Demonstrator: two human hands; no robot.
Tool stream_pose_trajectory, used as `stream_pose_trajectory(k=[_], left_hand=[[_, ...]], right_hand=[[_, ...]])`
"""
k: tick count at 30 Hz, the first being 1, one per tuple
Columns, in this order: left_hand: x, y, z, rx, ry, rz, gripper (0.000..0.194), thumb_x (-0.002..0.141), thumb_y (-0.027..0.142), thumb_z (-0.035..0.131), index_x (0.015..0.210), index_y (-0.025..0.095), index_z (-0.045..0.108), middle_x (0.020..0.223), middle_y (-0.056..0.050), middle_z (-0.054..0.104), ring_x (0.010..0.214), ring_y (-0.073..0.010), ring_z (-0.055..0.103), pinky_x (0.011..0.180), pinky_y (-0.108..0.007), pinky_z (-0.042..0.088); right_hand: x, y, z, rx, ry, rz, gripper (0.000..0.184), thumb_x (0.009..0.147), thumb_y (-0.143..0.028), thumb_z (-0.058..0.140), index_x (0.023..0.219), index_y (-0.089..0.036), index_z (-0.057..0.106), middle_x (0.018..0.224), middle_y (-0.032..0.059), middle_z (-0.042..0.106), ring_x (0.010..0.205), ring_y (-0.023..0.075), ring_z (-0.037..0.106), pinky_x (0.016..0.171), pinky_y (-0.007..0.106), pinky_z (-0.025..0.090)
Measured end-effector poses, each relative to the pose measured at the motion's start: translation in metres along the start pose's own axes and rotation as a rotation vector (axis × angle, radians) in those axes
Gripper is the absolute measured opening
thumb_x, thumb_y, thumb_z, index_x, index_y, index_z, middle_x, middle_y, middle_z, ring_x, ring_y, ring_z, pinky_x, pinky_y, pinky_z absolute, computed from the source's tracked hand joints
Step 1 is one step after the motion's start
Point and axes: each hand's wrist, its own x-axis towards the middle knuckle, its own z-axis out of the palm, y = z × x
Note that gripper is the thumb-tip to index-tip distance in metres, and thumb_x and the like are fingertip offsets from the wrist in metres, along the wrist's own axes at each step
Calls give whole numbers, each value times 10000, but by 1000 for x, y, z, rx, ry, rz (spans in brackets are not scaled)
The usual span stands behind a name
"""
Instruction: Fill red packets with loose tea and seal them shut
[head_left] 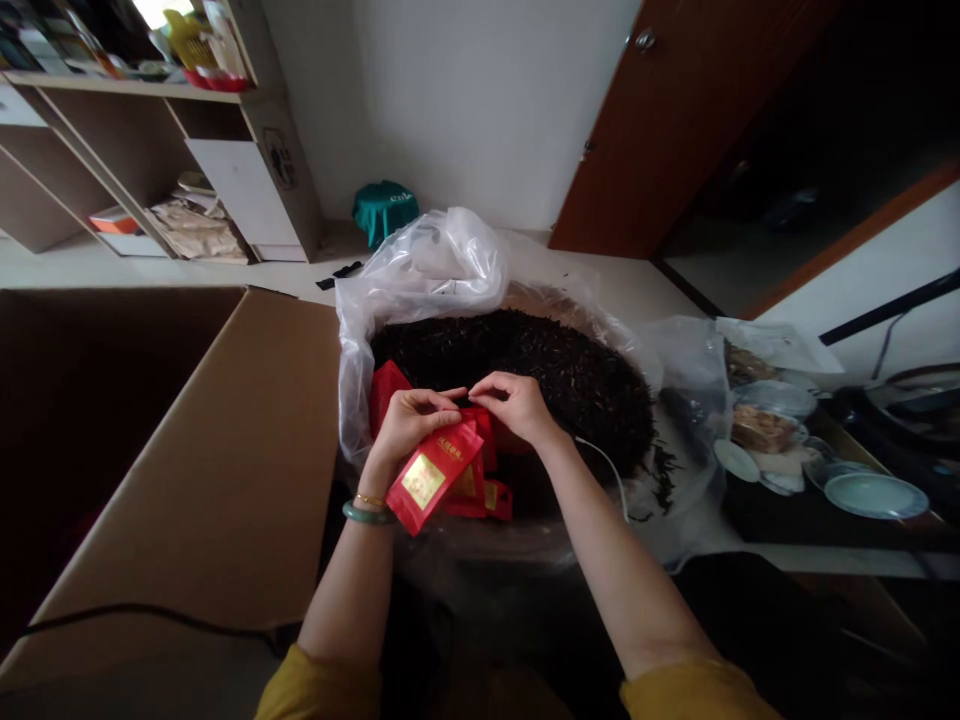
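Observation:
My left hand (414, 418) is closed on a red packet (436, 474) with gold print and a gold label, its thumb across the top edge. Close by, my right hand (511, 402) pinches with thumb and forefinger near the left fingertips; what lies in that pinch is too small to make out. Below and behind the held packet are several more red packets (496, 498). Under both hands stands a large clear plastic bag (457, 262), its mouth spread wide around a heap of dark loose leaves (555, 350) that look like tea.
To the left stands an open cardboard box (247, 430). Clear containers (772, 400) and a pale lid (876, 496) are at the right. Behind are a shelf unit (240, 190), a green covered bin (384, 212) and a brown door (660, 120).

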Motion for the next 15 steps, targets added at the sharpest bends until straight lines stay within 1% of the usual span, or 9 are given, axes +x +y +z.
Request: stream_pose_trajectory(k=[3,4,5,7,9,11,12,15], left_hand=[[2,-2,-2,23,-26,14,166,536,257,816,595,153,700,775,-108,739,1047,-293,636,868,-356,490],[2,-3,-2,44,-25,19,160,539,261,813,595,159,704,766,-101,739,1029,-287,643,859,-350,493],[2,-4,-1,70,-20,20,159,536,269,813,592,165,707,751,-93,738,978,-277,661,832,-342,504],[2,-6,-1,126,7,19,171,513,283,820,585,173,711,709,-75,732,808,-244,686,742,-323,524],[2,-6,0,159,63,27,175,502,284,822,589,176,716,677,-61,725,671,-202,668,668,-303,526],[3,-6,1,173,110,36,169,503,273,817,597,173,720,666,-57,720,621,-175,648,631,-282,518],[3,-5,0,177,128,35,165,505,269,813,598,171,720,661,-56,718,611,-168,641,614,-274,513],[4,-2,-5,162,209,24,175,497,274,812,588,166,710,621,-43,697,567,-143,610,555,-249,489]], right_hand=[[0,-2,-2,-26,152,-80,94,787,-243,639,717,-205,691,737,5,698,702,144,635,691,265,496],[0,-5,-1,-14,169,-106,96,788,-251,643,716,-208,689,736,3,696,700,142,632,690,264,497],[1,-9,1,7,159,-128,98,787,-264,649,714,-211,688,734,0,694,694,139,629,685,262,498],[2,-16,6,66,88,-139,113,780,-300,664,709,-216,688,729,-5,692,681,135,626,667,256,501],[4,-21,11,125,25,-100,137,763,-339,681,705,-216,688,715,-9,689,664,133,624,648,251,503],[3,-20,14,170,22,-31,159,745,-368,694,718,-212,686,714,-7,687,661,136,625,645,252,506],[1,-18,14,185,63,9,170,741,-378,695,742,-209,685,726,-3,688,666,139,626,648,255,507],[-17,-3,15,170,307,146,204,789,-391,630,840,-196,663,788,20,683,703,150,624,671,270,506]])
